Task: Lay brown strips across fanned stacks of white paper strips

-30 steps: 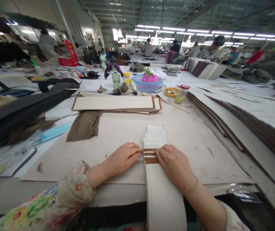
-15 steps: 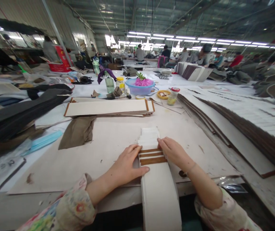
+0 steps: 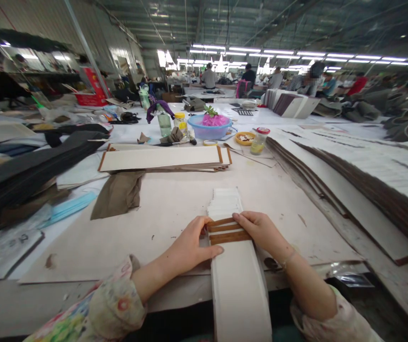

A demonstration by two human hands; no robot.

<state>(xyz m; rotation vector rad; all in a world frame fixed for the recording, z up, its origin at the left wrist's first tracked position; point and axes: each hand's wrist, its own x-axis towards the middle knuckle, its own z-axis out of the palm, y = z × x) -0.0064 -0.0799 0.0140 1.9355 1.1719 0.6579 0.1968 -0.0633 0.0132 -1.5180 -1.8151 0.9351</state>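
A fanned stack of long white strips (image 3: 239,289) with brown end bands (image 3: 228,229) runs from the table over its front edge toward me. My left hand (image 3: 194,243) is closed on the stack's left side, thumb lying on top of the white face and fingers at the edge by the bands. From the right, my right hand (image 3: 261,232) pinches the stack at the farthest brown band, thumb and fingertips at its right corner; its lower fingers are hidden. Beyond the bands, stepped white ends (image 3: 224,200) of the strips lie on the table.
More white strips with brown ends (image 3: 161,158) are piled ahead. A brown cloth piece (image 3: 117,195) and a blue face mask (image 3: 70,207) lie left. Behind are a blue basin (image 3: 209,129), a yellow dish (image 3: 245,138) and a lidded jar (image 3: 260,141). Large layered panels (image 3: 350,199) cover the right.
My right hand has drawn slightly toward me along the stack, and the farthest brown band now tilts, its right end raised. My left hand keeps its hold.
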